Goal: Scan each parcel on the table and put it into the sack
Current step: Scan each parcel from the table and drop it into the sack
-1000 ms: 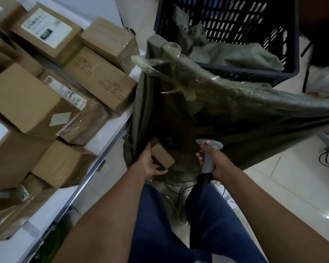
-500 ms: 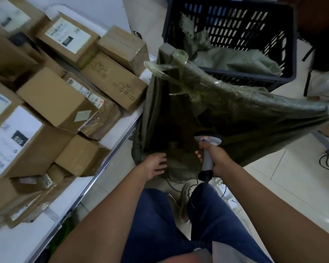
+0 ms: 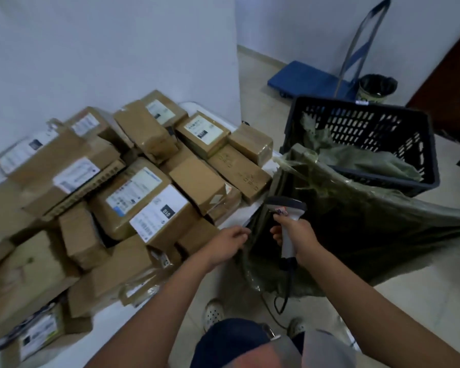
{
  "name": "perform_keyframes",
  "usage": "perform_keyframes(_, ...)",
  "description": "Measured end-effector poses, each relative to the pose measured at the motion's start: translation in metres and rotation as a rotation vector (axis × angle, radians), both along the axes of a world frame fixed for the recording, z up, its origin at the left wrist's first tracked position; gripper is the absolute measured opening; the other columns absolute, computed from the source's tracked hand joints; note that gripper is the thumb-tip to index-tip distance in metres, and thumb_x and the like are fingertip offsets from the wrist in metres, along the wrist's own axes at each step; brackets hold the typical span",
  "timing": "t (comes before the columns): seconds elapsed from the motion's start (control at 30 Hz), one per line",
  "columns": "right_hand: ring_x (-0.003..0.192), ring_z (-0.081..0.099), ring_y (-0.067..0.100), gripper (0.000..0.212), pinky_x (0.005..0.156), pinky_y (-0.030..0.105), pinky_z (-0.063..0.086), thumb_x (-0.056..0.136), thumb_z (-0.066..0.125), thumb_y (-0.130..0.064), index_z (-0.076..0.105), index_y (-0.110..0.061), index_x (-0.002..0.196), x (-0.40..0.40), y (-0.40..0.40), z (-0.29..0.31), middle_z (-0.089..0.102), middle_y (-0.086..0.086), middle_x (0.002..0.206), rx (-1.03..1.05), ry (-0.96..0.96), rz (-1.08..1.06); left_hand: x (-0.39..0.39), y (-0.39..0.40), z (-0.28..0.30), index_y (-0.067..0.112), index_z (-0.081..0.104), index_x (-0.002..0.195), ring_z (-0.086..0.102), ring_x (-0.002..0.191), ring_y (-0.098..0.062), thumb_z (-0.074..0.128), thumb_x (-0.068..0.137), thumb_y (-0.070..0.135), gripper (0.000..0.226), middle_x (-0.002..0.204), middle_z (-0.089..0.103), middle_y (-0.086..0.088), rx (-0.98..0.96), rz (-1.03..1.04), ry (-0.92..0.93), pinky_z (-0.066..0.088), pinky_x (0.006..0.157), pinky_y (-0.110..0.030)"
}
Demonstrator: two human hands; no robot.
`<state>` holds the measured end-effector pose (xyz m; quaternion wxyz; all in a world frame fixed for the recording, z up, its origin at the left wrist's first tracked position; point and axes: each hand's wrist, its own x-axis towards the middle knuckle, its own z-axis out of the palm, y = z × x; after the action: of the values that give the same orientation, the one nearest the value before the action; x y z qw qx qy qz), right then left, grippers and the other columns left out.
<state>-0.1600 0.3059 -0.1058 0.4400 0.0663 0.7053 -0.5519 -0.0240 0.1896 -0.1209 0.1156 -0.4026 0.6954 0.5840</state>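
At six o'clock, knees and shoes show only partly, blurred. Just beyond, the right hand (image 3: 298, 235) clamps round the scanner (image 3: 286, 224) handle before the sack (image 3: 361, 229), whose inside is too dark to read. The left hand (image 3: 230, 239) holds nothing, fingers loosely curled near the table (image 3: 252, 212) edge. Parcels (image 3: 149, 197) heap toward ten o'clock, labels smeared; a crate (image 3: 361, 128) stands at one o'clock.

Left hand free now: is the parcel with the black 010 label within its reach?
Probably yes. The left hand holds nothing and sits just beside the 010 parcel at the table edge, with nothing between them.
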Motion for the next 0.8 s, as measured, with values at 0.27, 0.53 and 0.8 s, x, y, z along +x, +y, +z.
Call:
perform_keyframes(0.27,0.059,0.059,0.02,0.016,0.057,0.03,0.048,0.091,0.066,-0.016,0.064,-0.002,0.099,0.03,-0.045,0.035,0.065,0.012,0.072,-0.084,0.046,0.043,0.075,-0.062,0.063,0.025,0.064,0.126,0.058,0.107,-0.006,0.057,0.097,0.017,0.03,0.122,0.065,0.008,-0.726,0.154,0.136,0.044,0.09,-0.015)
perform_keyframes(0.53,0.055,0.058,0.021,0.028,0.052,0.029,0.046,0.09,0.066,-0.015,0.062,0.007,0.108,0.046,-0.074,0.051,0.063,0.016,0.072,-0.127,0.097,0.06,0.126,-0.107,0.053,0.03,0.01,0.155,0.02,0.145,-0.029,0.066,0.079,0.067,0.102,0.158,0.022,-0.003,-0.868,-0.006,-0.387,0.022,0.116,-0.05)
perform_keyframes(0.8,0.057,0.058,0.019,0.014,0.055,0.029,0.046,0.09,0.067,-0.014,0.062,-0.002,0.089,0.05,-0.084,0.057,0.063,0.012,0.068,-0.175,0.095,0.064,0.128,-0.108,0.05,0.016,0.009,0.156,0.019,0.143,-0.025,0.064,0.075,0.074,0.114,0.156,0.016,-0.005,-0.93,-0.105,-0.5,0.024,0.115,-0.045)
